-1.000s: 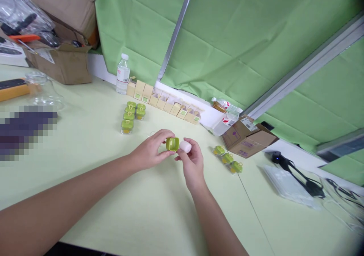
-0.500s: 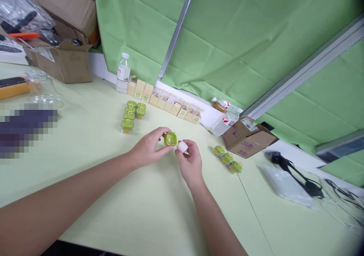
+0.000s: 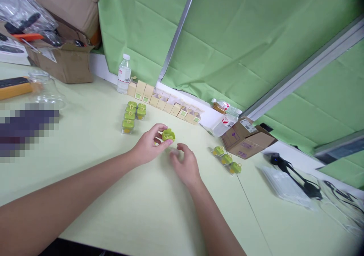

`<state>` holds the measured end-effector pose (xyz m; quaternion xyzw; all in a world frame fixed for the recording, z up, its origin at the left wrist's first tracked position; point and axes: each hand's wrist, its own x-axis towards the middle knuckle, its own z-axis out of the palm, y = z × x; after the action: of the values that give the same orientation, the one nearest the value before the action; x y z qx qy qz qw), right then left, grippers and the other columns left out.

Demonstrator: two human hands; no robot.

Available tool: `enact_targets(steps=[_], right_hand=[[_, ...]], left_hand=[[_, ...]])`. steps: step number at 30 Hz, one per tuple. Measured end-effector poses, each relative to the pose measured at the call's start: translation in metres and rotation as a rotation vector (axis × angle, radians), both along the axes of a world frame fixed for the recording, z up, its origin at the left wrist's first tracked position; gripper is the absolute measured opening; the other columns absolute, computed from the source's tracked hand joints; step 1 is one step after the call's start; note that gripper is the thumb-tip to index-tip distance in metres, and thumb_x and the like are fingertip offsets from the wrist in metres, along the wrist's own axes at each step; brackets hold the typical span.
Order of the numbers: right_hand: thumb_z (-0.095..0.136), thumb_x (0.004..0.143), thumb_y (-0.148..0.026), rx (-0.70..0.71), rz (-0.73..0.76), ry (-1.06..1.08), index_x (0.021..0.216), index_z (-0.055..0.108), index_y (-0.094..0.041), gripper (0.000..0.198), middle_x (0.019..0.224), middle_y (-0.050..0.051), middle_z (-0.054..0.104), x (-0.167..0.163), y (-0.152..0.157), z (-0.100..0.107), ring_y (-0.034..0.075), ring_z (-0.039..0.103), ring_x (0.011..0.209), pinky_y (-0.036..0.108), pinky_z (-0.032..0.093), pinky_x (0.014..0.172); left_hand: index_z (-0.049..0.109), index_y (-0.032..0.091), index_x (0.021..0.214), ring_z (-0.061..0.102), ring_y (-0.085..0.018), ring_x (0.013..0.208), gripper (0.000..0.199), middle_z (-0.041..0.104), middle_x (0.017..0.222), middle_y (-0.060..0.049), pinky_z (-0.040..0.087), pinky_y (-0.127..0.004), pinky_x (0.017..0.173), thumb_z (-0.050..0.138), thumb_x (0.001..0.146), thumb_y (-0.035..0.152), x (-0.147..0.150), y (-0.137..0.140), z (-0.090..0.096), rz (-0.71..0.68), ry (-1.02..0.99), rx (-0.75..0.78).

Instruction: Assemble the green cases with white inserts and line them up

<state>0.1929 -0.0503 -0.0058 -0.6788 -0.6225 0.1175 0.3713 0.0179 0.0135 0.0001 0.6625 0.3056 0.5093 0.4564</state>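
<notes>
My left hand (image 3: 149,146) pinches a small green lid (image 3: 168,135) between thumb and fingers, its hollow side facing me. A small pale and yellow patch shows beneath the left fingers; I cannot make out what it is. Just right of the lid is my right hand (image 3: 186,165), its thumb and fingers apart and slightly blurred, with nothing visible between them. Several small clear jars with green lids (image 3: 128,124) stand in two rows beyond my left hand. Three more green-lidded jars (image 3: 226,159) form a slanted line to the right.
Small cardboard boxes (image 3: 162,103) line the wall, beside an upright water bottle (image 3: 124,74). Two bottles (image 3: 224,125) lie near an open carton (image 3: 246,138). Cables (image 3: 301,180) and a clear plastic packet (image 3: 284,186) are at right. A cardboard box (image 3: 71,64) and glass vessel (image 3: 44,87) stand left.
The small white piece that was in my right fingers is no longer visible, and those fingers have spread. My left hand has tilted the green lid and shifted slightly left.
</notes>
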Motion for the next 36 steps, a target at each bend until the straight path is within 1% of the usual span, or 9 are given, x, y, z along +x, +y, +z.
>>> enact_targets(steps=[2,5,7,9,13,17,21,27,36], right_hand=[[0.063,0.084,-0.034,0.065,0.006,0.050,0.113,0.065,-0.025,0.031,0.114,0.008,0.070,-0.004,-0.003,0.006,0.029,0.059,0.112,0.045,0.044,0.096],[0.063,0.086,-0.032,0.184,0.074,0.099,0.108,0.067,-0.025,0.023,0.107,0.006,0.072,-0.011,-0.009,0.014,0.026,0.062,0.107,0.043,0.045,0.097],[0.064,0.087,-0.031,0.218,0.130,0.130,0.103,0.068,-0.025,0.018,0.104,0.006,0.072,-0.016,-0.012,0.017,0.025,0.064,0.103,0.041,0.047,0.095],[0.065,0.087,-0.032,0.217,0.155,0.181,0.098,0.069,-0.025,0.014,0.100,0.005,0.073,-0.021,-0.014,0.018,0.024,0.065,0.098,0.040,0.049,0.093],[0.067,0.086,-0.035,0.197,0.157,0.333,0.091,0.068,-0.023,0.013,0.091,0.004,0.073,-0.025,-0.013,0.017,0.021,0.066,0.087,0.037,0.052,0.085],[0.071,0.083,-0.034,0.180,0.144,0.459,0.090,0.067,-0.022,0.015,0.087,0.003,0.073,-0.025,-0.011,0.016,0.019,0.066,0.082,0.033,0.052,0.080],[0.074,0.080,-0.035,0.143,0.116,0.561,0.089,0.068,-0.021,0.018,0.085,0.003,0.072,-0.025,-0.009,0.014,0.018,0.065,0.077,0.032,0.052,0.074],[0.079,0.076,-0.037,0.117,0.098,0.727,0.087,0.069,-0.019,0.023,0.087,0.006,0.075,-0.021,-0.007,0.013,0.018,0.068,0.076,0.034,0.054,0.075],[0.081,0.073,-0.031,0.158,0.109,0.806,0.088,0.072,-0.020,0.021,0.085,0.004,0.076,-0.020,-0.009,0.018,0.018,0.068,0.076,0.035,0.056,0.076]], left_hand=[[0.053,0.023,0.122,0.065,-0.017,0.089,0.047,0.061,0.116,-0.007,0.056,-0.036,0.082,0.071,0.083,0.042,0.001,0.000,0.001,-0.050,-0.105,-0.121],[0.057,0.021,0.119,0.066,-0.016,0.083,0.045,0.062,0.106,-0.006,0.057,-0.040,0.086,0.072,0.083,0.043,0.002,-0.003,0.006,-0.197,-0.280,-0.336],[0.060,0.020,0.116,0.066,-0.018,0.086,0.041,0.064,0.099,-0.005,0.056,-0.041,0.088,0.072,0.084,0.043,0.002,-0.006,0.009,-0.264,-0.360,-0.445],[0.062,0.021,0.115,0.067,-0.021,0.093,0.039,0.065,0.102,-0.007,0.056,-0.041,0.087,0.071,0.084,0.043,0.002,-0.008,0.010,-0.292,-0.377,-0.500],[0.062,0.024,0.120,0.064,-0.026,0.108,0.041,0.067,0.110,-0.008,0.054,-0.042,0.091,0.069,0.086,0.047,0.003,-0.010,0.005,-0.313,-0.308,-0.492],[0.060,0.026,0.123,0.065,-0.024,0.106,0.044,0.067,0.110,-0.007,0.050,-0.045,0.097,0.068,0.087,0.048,0.005,-0.011,0.002,-0.350,-0.289,-0.482],[0.059,0.027,0.123,0.064,-0.024,0.108,0.041,0.066,0.117,-0.007,0.050,-0.045,0.097,0.068,0.087,0.046,0.005,-0.013,0.003,-0.363,-0.291,-0.460],[0.056,0.025,0.120,0.061,-0.026,0.116,0.044,0.065,0.125,-0.009,0.050,-0.045,0.096,0.075,0.082,0.035,0.004,-0.009,0.006,-0.392,-0.248,-0.362],[0.049,0.025,0.117,0.066,-0.020,0.099,0.047,0.065,0.117,-0.007,0.054,-0.039,0.086,0.077,0.080,0.033,0.002,-0.009,0.011,-0.493,-0.275,-0.304]])
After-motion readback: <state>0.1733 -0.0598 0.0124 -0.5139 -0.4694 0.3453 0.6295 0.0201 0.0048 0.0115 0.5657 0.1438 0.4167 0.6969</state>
